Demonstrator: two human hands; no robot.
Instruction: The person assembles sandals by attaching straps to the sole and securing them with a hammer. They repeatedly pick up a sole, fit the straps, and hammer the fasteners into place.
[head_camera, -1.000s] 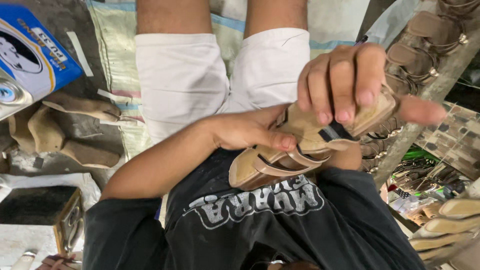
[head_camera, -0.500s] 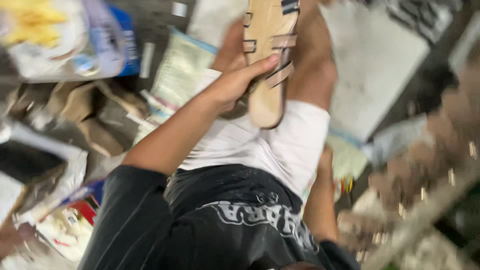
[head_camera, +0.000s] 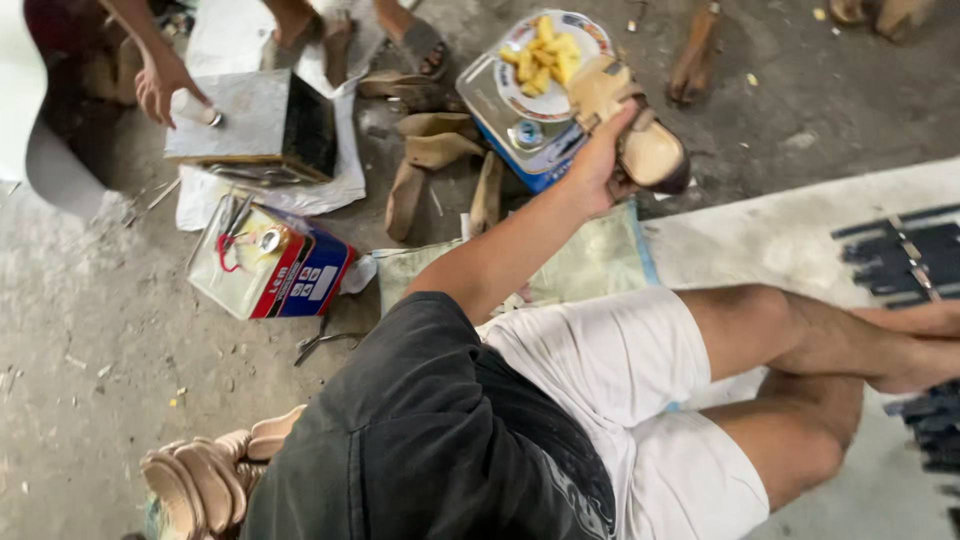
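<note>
My left hand (head_camera: 597, 165) is stretched out ahead and grips a tan strapped sandal (head_camera: 645, 145) by its side. It holds the sandal just over the edge of a blue square tin (head_camera: 520, 140) whose lid shows yellow food. My right hand is out of sight. I sit on the floor in white shorts and a black shirt, with my bare legs (head_camera: 800, 340) folded to the right.
Several loose tan soles (head_camera: 430, 160) lie left of the blue tin. A red and blue tin (head_camera: 285, 270) lies on its side nearby. Another person's hand (head_camera: 160, 80) touches a grey box (head_camera: 250, 120) at top left. Stacked sandals (head_camera: 200, 480) sit at bottom left.
My right hand has let go of the sandal and left the view. The left hand has carried the sandal away from my lap, out over the blue tin. The camera has swung round.
</note>
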